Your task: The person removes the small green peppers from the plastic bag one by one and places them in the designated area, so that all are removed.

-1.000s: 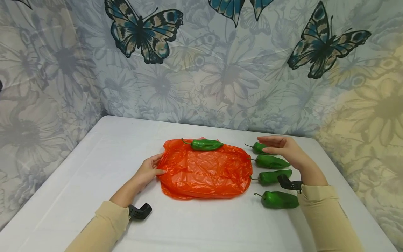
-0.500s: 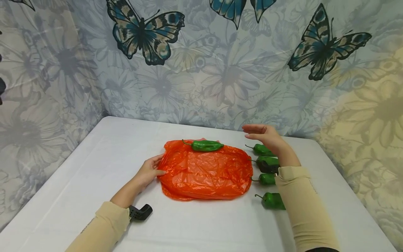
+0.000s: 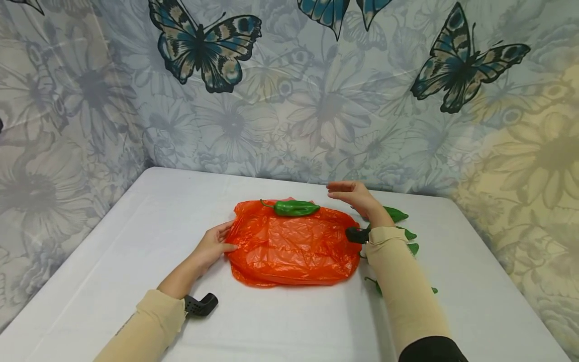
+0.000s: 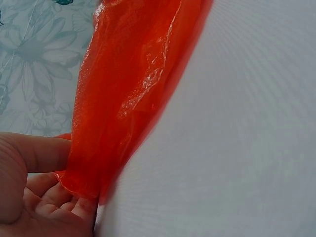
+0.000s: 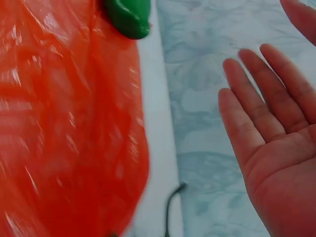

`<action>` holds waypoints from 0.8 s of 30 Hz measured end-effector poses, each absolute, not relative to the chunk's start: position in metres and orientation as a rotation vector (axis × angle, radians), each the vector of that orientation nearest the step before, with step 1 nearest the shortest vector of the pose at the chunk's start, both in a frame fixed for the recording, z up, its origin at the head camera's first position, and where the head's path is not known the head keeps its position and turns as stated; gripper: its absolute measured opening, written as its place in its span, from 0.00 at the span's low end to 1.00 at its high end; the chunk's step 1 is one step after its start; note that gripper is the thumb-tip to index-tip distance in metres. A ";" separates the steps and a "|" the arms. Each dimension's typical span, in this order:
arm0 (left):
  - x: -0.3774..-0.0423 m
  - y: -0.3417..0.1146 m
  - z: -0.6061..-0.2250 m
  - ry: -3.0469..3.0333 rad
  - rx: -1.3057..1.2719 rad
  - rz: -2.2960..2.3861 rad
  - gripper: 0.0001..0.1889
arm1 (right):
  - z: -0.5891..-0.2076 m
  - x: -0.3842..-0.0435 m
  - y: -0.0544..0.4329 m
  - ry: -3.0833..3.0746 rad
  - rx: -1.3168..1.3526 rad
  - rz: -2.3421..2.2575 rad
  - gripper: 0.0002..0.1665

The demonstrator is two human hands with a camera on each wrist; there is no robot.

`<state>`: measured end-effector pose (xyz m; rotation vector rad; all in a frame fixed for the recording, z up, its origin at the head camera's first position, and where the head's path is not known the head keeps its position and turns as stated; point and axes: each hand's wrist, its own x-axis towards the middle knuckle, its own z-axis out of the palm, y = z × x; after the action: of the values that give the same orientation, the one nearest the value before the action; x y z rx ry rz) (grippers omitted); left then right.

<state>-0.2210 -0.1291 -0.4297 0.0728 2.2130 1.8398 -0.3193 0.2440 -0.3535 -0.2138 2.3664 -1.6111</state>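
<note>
A red-orange plastic bag [image 3: 294,246] lies flat and crinkled on the white table. My left hand [image 3: 211,247] grips its left edge; in the left wrist view the thumb [image 4: 42,153] is on one side of the film and curled fingers on the other. One green pepper [image 3: 296,208] lies along the bag's far edge, stem to the left. My right hand [image 3: 357,197], fingers extended and holding nothing, is raised beyond the bag's far right corner. In the right wrist view its palm [image 5: 281,163] faces the camera. Several more peppers, one a far green pepper [image 3: 395,214], are partly hidden by the right arm.
The white table [image 3: 172,201] has its far edge against a patterned cloth backdrop [image 3: 280,115] with butterflies and flowers. Black wrist devices [image 3: 201,305] sit on both wrists, the right one overlapping the bag's right edge from above.
My right hand has moved left from over the farthest pepper in the right-hand column toward the bag's far right corner. The left hand, bag and peppers have stayed in place.
</note>
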 end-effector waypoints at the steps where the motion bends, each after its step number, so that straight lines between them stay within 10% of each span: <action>1: -0.221 -0.129 -0.430 2.212 0.074 1.840 0.37 | -0.357 -0.321 0.241 2.364 -0.228 -1.612 0.31; 24: -0.221 -0.129 -0.430 2.209 0.075 1.853 0.37 | -0.394 -0.337 0.192 2.408 -0.291 -1.521 0.26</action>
<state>-0.2210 -0.1291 -0.4303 0.0754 2.2091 1.8533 -0.3368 0.1917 -0.3938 -0.2915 2.4085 -1.5211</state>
